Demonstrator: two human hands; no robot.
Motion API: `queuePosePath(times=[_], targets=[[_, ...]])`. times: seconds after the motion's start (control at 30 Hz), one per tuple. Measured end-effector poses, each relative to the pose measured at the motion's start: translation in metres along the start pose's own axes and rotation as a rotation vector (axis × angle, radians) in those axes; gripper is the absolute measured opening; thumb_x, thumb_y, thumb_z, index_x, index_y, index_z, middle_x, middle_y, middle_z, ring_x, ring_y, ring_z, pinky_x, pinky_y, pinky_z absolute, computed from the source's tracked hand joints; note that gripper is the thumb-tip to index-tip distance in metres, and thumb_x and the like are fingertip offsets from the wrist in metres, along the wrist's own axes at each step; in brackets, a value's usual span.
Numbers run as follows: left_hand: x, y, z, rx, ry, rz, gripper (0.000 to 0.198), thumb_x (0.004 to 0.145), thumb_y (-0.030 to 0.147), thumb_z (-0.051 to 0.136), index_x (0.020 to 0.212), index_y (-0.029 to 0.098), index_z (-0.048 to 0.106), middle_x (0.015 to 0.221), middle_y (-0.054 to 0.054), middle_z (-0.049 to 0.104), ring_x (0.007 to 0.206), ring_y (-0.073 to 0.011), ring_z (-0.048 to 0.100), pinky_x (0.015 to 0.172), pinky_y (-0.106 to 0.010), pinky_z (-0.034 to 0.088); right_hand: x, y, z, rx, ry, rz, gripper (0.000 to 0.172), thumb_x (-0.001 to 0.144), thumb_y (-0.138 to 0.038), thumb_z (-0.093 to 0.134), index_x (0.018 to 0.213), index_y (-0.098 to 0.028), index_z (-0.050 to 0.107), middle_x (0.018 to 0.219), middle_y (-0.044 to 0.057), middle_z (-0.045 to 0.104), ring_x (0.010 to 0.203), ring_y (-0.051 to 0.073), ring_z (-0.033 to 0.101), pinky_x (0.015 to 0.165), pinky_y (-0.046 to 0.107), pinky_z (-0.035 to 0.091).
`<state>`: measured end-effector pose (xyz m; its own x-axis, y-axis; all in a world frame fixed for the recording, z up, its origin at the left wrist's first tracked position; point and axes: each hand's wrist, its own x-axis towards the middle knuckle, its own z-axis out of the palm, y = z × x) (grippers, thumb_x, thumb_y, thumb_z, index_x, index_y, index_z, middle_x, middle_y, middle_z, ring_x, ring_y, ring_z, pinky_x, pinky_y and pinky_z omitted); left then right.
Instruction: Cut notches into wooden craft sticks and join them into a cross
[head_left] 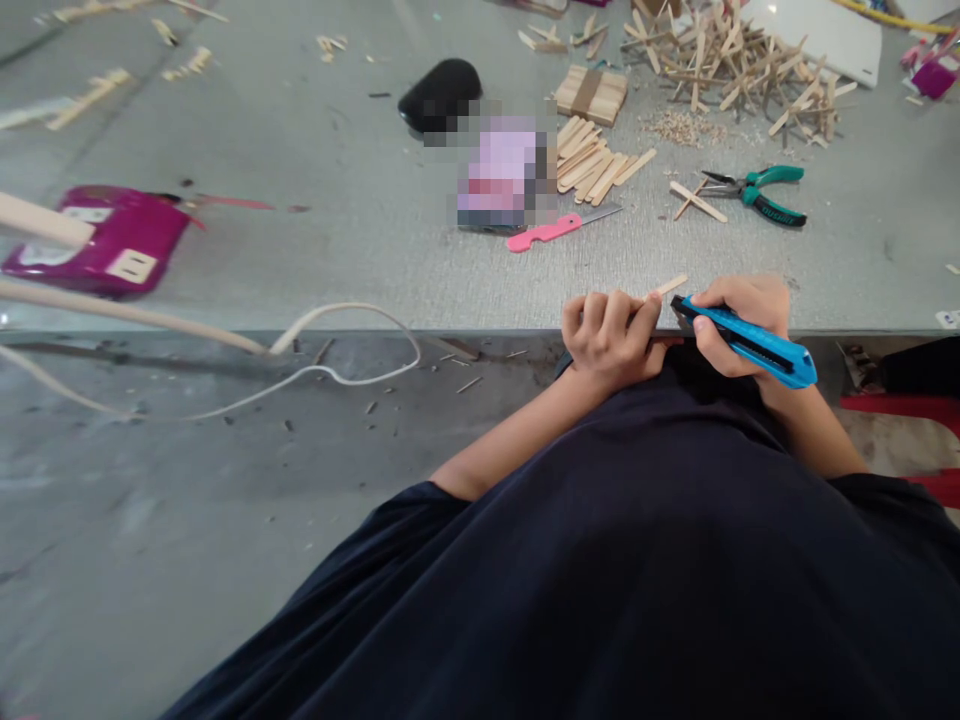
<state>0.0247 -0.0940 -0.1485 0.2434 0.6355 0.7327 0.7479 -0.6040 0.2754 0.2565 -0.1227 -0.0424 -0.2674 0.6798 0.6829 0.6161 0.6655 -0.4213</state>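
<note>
At the table's front edge, my left hand (609, 335) is closed on a wooden craft stick (673, 286), whose pale end pokes out beyond the fingers to the right. Most of that stick is hidden under the hand. My right hand (739, 315) grips a blue utility knife (772, 350), its black front end pointing left toward the stick. I cannot make out the blade, nor whether it touches the wood. Beyond the hands lie a pink folding knife (551, 231) with its blade out and green-handled pliers (761, 192) beside two crossed stick pieces (699, 200).
Loose craft sticks (596, 165) and a banded bundle (592, 95) lie beyond the pink knife, near a blurred-out phone-like object (499, 175) and a black case (442, 92). A heap of sticks (727, 55) sits at back right. Leftward are a purple power strip (112, 240) and white cable (337, 375).
</note>
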Motion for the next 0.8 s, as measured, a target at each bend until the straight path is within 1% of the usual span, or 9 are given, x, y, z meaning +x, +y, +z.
queuePosePath(times=[0.07,0.13,0.23,0.3,0.43,0.5,0.63,0.73,0.8], targets=[[-0.002,-0.001,0.000,-0.020,-0.020,-0.023,0.072,0.099,0.090,0.071,0.141,0.035,0.091,0.098,-0.010,0.080,0.093,-0.0352,0.070,0.098,-0.055,0.040,0.007,-0.009,0.000,-0.021,0.110,-0.097,0.005,0.100,-0.038,0.072,0.103,-0.034,0.072,0.073,-0.005,0.073,0.054,0.019,0.062,0.056,0.036,0.052],[-0.003,-0.001,-0.001,-0.041,-0.028,-0.044,0.074,0.100,0.095,0.068,0.134,0.034,0.091,0.099,-0.011,0.080,0.094,-0.0355,0.070,0.097,-0.056,0.040,0.012,-0.016,0.000,-0.029,0.161,-0.098,0.005,0.101,-0.034,0.073,0.106,-0.031,0.074,0.075,-0.005,0.076,0.051,0.017,0.062,0.055,0.034,0.053],[-0.002,0.001,-0.007,-0.042,0.023,-0.021,0.072,0.104,0.096,0.062,0.119,0.031,0.089,0.099,-0.013,0.082,0.095,-0.0354,0.070,0.097,-0.058,0.041,0.015,-0.019,0.000,-0.023,0.114,-0.023,0.004,0.103,-0.032,0.073,0.106,-0.030,0.074,0.078,-0.003,0.079,0.056,0.019,0.068,0.059,0.036,0.056],[-0.002,0.001,-0.011,-0.035,0.064,0.024,0.066,0.107,0.092,0.063,0.115,0.031,0.086,0.100,-0.012,0.084,0.095,-0.0342,0.072,0.099,-0.058,0.043,0.014,-0.017,0.001,-0.007,0.091,-0.003,0.004,0.104,-0.031,0.073,0.107,-0.032,0.073,0.081,-0.002,0.080,0.060,0.021,0.071,0.061,0.038,0.058],[-0.003,0.000,-0.018,-0.060,0.050,0.106,0.050,0.113,0.079,0.067,0.118,0.033,0.084,0.112,-0.009,0.092,0.099,-0.0319,0.078,0.106,-0.059,0.046,0.012,-0.014,0.003,-0.010,0.073,0.032,0.004,0.106,-0.033,0.072,0.110,-0.035,0.071,0.082,-0.003,0.078,0.064,0.023,0.071,0.065,0.040,0.061],[-0.001,0.001,-0.022,-0.099,0.030,0.150,0.037,0.117,0.067,0.069,0.120,0.033,0.084,0.117,-0.008,0.095,0.102,-0.0311,0.082,0.107,-0.058,0.048,0.012,-0.015,0.003,-0.022,0.056,0.047,0.003,0.107,-0.035,0.071,0.110,-0.034,0.070,0.081,-0.003,0.076,0.064,0.023,0.072,0.065,0.040,0.060],[0.011,0.008,-0.030,-0.132,0.066,0.349,0.014,0.119,0.040,0.071,0.124,0.033,0.082,0.122,-0.006,0.098,0.106,-0.0283,0.089,0.098,-0.051,0.056,0.015,-0.017,0.004,-0.004,0.022,0.040,0.005,0.108,-0.037,0.071,0.111,-0.032,0.070,0.083,-0.003,0.078,0.064,0.020,0.071,0.064,0.037,0.056],[0.021,0.012,-0.035,-0.163,0.146,0.478,0.010,0.115,0.027,0.077,0.125,0.030,0.080,0.126,-0.007,0.098,0.109,-0.0259,0.091,0.092,-0.044,0.061,0.016,-0.017,0.005,0.009,0.023,0.053,0.012,0.110,-0.042,0.071,0.111,-0.030,0.072,0.084,-0.002,0.079,0.066,0.020,0.072,0.066,0.036,0.056],[0.022,0.012,-0.039,-0.167,0.152,0.453,0.013,0.115,0.027,0.077,0.127,0.029,0.080,0.128,-0.009,0.097,0.111,-0.0274,0.091,0.095,-0.045,0.063,0.015,-0.016,0.005,0.025,0.038,0.048,0.014,0.110,-0.043,0.072,0.111,-0.030,0.073,0.085,-0.001,0.080,0.066,0.020,0.073,0.066,0.036,0.058]])
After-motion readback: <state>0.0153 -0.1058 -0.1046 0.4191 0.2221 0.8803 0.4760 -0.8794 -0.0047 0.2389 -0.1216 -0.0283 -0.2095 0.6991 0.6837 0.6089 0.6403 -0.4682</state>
